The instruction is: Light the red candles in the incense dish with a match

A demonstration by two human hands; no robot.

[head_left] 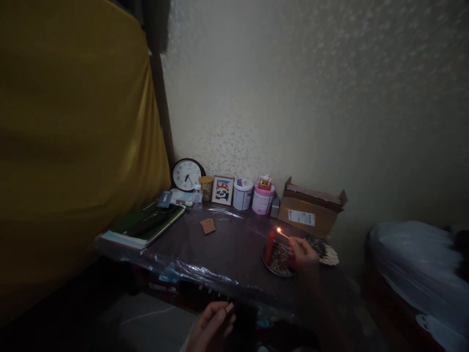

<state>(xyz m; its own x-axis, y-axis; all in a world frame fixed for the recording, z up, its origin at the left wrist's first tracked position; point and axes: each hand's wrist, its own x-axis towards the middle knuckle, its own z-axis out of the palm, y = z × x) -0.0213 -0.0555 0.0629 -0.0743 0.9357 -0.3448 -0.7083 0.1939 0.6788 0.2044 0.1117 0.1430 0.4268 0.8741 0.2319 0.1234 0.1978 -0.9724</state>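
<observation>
Step in hand: the right hand [303, 253] is holding a lit match [283, 233] out toward the top of the red candle [270, 246]; by my reading this is the lighting of the candle, and the wick is not yet showing a flame of its own.
Right fingers: they are pinching together on the bare end of the match, with the flame at the far end, just beside and slightly above the candle tip.
Left hand: the left hand [212, 326] is hanging low in front of the surface's near edge, its fingers curling around a small pale thing [229, 307], perhaps a matchbox or another match; too dim to tell which.
Candle: it is standing upright at the left rim of a small round metal dish [277, 266] on the right part of the surface [234, 247], which is lying under a clear plastic sheet.
Nearby: a bundle of thin sticks [325, 253] is lying just right of the dish; a cardboard box [311, 208] is sitting behind it against the wall.
Further off: a clock [187, 174], a small framed picture [223, 190], two tubs [252, 195] and a stack of books [144, 226] are lining the back and left.
Next move calls for: bringing the flame the last bit leftward onto the wick and keeping it steady there, before the match burns down to the fingers.
</observation>
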